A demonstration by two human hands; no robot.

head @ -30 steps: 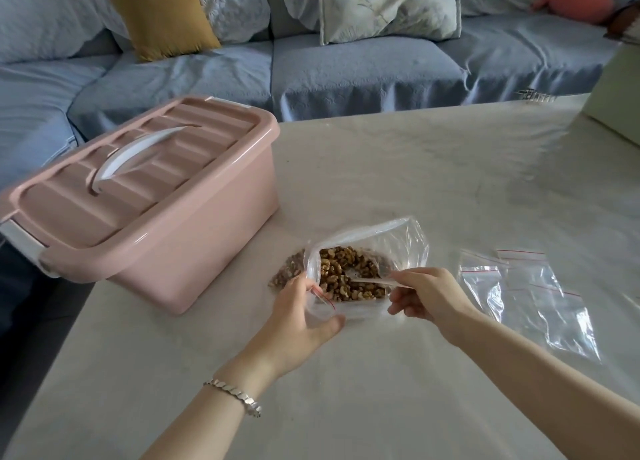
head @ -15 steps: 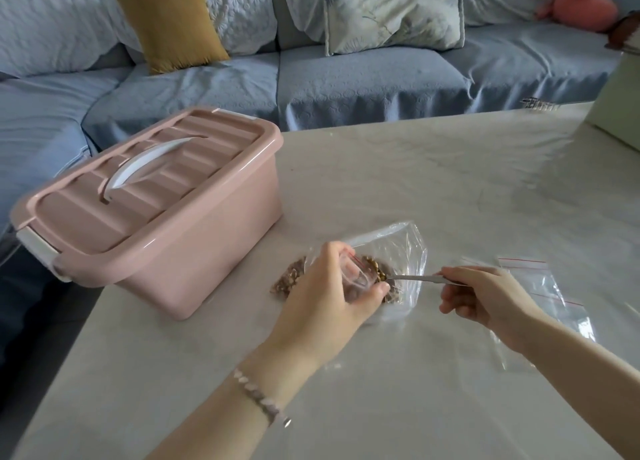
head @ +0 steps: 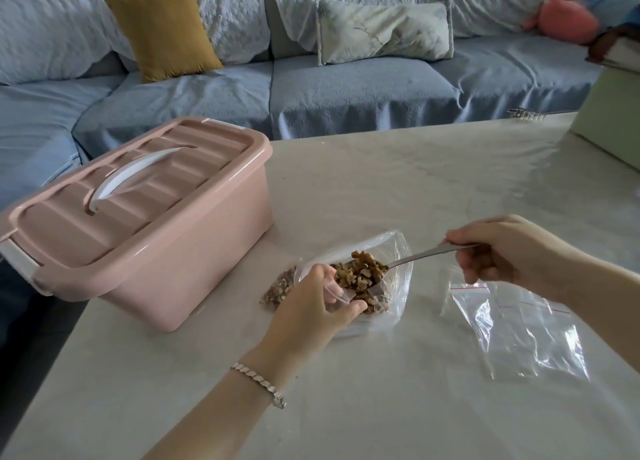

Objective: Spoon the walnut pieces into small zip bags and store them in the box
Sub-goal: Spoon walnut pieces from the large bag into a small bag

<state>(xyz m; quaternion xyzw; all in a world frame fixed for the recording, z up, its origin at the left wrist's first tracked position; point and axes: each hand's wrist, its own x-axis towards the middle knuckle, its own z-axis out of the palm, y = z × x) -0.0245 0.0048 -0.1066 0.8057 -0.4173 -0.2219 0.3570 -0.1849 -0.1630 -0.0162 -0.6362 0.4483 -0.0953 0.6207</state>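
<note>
Pinching the small zip bag by its mouth with our left hand, we are gripping a spoon in our right hand.
We are judging the film flimsy and slippery, best held at its rim. Walnut pieces are riding loose on the spoon just above the bag. Beyond, the pink box is sitting lidded.

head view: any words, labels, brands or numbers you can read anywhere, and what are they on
No readable text anywhere in this view.
pink box: plain lid and walls, no label.
empty zip bags: only a red line along the seal, no print.
spoon, gripped by the right hand: no stamp visible.
small zip bag, held by the left hand: no print visible.
</note>
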